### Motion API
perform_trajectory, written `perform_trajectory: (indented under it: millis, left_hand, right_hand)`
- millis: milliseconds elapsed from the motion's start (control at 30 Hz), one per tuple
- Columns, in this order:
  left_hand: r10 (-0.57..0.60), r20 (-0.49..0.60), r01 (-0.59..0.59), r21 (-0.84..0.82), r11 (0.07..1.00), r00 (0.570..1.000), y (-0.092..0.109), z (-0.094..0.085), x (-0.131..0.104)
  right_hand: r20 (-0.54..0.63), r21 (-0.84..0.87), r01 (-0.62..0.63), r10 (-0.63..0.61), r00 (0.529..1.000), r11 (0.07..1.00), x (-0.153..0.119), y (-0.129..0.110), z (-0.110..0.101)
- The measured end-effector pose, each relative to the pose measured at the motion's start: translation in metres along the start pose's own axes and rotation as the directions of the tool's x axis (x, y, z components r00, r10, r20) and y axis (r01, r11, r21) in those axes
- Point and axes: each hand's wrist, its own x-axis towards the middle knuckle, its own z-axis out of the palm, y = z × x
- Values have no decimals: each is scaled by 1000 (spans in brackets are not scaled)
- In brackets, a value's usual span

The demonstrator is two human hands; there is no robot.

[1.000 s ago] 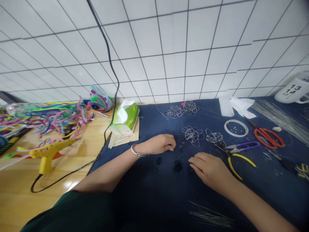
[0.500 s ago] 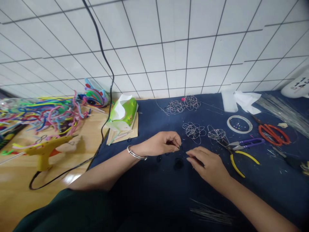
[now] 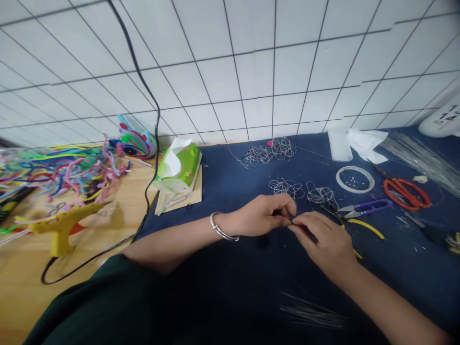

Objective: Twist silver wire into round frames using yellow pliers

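My left hand (image 3: pixel 268 215), with a silver bangle at the wrist, is pinched closed above the dark blue cloth (image 3: pixel 230 282). Its fingertips meet those of my right hand (image 3: pixel 325 239), also pinched. Whatever lies between the fingertips is too small to make out. Just behind the hands are a coiled wire shape (image 3: pixel 285 188) and another wire coil (image 3: pixel 321 195). Pliers with yellow handles (image 3: pixel 366 227) lie beside my right hand, partly hidden by it. Loose thin wires (image 3: pixel 314 311) rest on the cloth nearer to me.
Purple snips (image 3: pixel 375 206), orange-handled scissors (image 3: pixel 406 192) and a round bead dish (image 3: pixel 355 179) lie at the right. Wire tangles (image 3: pixel 282 148) sit near the wall. At the left are a green tissue pack (image 3: pixel 181 167), a yellow glue gun (image 3: pixel 63 230) and colourful pipe cleaners (image 3: pixel 72 170).
My left hand has moved right, so its fingertips now meet those of my right hand. The gap between the hands has closed. The view has shifted slightly.
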Motion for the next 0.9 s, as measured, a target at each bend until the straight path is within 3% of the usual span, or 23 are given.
perform_trajectory:
  millis: [100,233,367,467,600,900]
  left_hand:
    - [21,31,-19,-76,997,999,-3,3,7]
    - [3,90,29,-349,937,996,-14,6,11]
    - [5,129,59,-483,874,992,-21,8,10]
    - [-1,72,35,-476,879,997,-18,8,8]
    - [-32,-44,12,-408,913,999,-12,10,4]
    - [-60,-54,38,-346,937,997,-14,16,4]
  right_hand:
    - [12,32,20,-20,1000,999,2,7,-3]
    - [57,131,30,-38,998,991,5,11,-4]
    - [140,232,-107,76,987,967,9,7,-9]
    - [167,279,-250,210,963,927,11,3,-15]
    - [176,327,-341,298,938,882,11,1,-19]
    - [94,313,-302,287,953,900,7,0,-13]
